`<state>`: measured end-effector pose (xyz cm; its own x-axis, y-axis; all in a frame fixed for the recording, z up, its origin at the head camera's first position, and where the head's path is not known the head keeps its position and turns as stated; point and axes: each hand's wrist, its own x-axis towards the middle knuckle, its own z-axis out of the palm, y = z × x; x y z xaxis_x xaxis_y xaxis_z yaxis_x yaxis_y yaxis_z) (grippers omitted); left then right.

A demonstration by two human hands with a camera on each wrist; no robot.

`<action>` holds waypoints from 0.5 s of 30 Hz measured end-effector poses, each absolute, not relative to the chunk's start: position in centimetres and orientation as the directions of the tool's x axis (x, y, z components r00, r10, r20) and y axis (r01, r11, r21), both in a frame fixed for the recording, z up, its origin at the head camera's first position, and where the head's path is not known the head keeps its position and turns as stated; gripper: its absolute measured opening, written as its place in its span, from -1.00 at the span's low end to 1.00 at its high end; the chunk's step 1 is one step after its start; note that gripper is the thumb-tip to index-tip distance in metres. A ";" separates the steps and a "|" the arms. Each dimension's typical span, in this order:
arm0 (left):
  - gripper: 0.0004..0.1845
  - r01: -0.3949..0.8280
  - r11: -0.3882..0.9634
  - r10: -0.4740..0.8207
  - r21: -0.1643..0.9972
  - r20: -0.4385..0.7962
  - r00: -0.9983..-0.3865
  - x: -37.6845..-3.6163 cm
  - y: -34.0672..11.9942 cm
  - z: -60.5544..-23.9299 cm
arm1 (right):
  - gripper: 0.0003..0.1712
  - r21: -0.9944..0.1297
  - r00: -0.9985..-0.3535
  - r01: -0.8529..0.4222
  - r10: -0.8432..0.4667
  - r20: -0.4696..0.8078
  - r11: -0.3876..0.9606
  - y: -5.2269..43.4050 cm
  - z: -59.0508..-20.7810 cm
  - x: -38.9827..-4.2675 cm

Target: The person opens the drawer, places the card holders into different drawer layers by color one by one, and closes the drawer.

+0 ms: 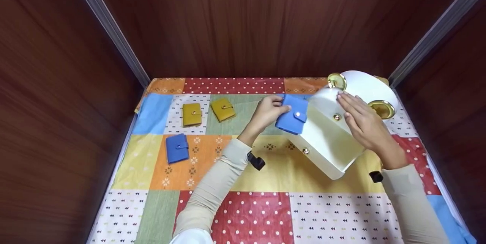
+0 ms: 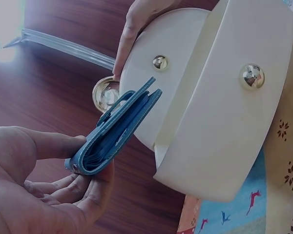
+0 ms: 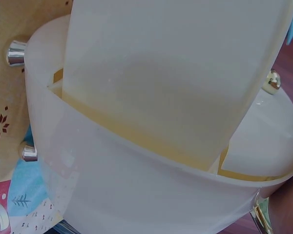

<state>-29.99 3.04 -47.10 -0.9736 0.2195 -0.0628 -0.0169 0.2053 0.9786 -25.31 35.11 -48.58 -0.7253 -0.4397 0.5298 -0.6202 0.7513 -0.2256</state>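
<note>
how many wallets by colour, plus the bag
Blue wallets: 2, one in the left hand at the bag, one lying on the cloth
Yellow wallets: 2, side by side
White bag: 1, right hand resting on it
Total: 5

Bag [image 1: 334,137] right on table [image 1: 265,175]; three wallets [image 1: 177,148] left; fourth [image 1: 292,114] against bag.
</note>
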 end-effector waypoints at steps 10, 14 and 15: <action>-0.55 -0.013 0.207 0.231 0.978 -0.061 -0.971 -30.2 4.3 -46.7 | -0.41 -0.221 -0.724 -0.621 -0.441 0.531 0.752 35.1 -48.5 -25.3; -0.57 -0.015 0.204 0.238 0.979 -0.064 -0.969 -30.2 5.1 -46.7 | -0.41 -0.219 -0.726 -0.616 -0.438 0.529 0.757 35.1 -48.6 -25.3; -0.58 -0.017 0.201 0.240 0.979 -0.066 -0.969 -30.3 5.3 -46.8 | -0.41 -0.219 -0.728 -0.614 -0.437 0.528 0.758 35.1 -48.6 -25.3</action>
<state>-30.25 5.27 -46.76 -0.9686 0.2396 -0.0659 -0.0170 0.2008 0.9795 -25.28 35.09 -48.59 -0.7283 -0.4370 0.5279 -0.6139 0.7584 -0.2191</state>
